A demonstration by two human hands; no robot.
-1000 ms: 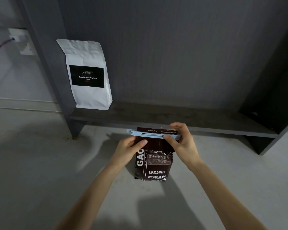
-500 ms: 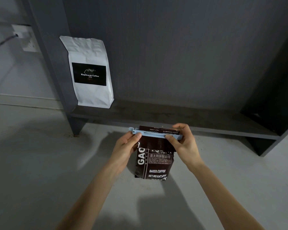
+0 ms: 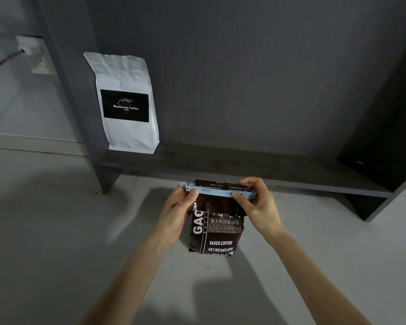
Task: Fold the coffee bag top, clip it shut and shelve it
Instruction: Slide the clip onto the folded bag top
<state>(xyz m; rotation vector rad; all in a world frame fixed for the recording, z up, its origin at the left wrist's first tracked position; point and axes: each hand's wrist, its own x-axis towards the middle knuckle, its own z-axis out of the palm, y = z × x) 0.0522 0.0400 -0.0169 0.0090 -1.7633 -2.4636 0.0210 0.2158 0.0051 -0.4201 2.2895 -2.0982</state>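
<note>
A dark brown coffee bag (image 3: pixel 217 233) with white lettering stands upright on the grey floor, just in front of the shelf. Its top is folded over, and a long pale blue clip (image 3: pixel 217 191) lies across the fold. My left hand (image 3: pixel 179 208) pinches the clip's left end between thumb and fingers. At the clip's right end my right hand (image 3: pixel 256 202) grips it, thumb in front and fingers over the top. The low dark shelf board (image 3: pixel 256 170) runs right behind the bag.
A white coffee bag (image 3: pixel 127 104) with a black label stands at the shelf's left end, against the dark side panel (image 3: pixel 75 90). A wall socket (image 3: pixel 36 57) with a cable sits on the wall to the left. The shelf's right side panel (image 3: pixel 384 202) rises at the far right.
My left hand has slid from the front of the bag up to the clip's left end. The bag and right hand stay almost in place.
</note>
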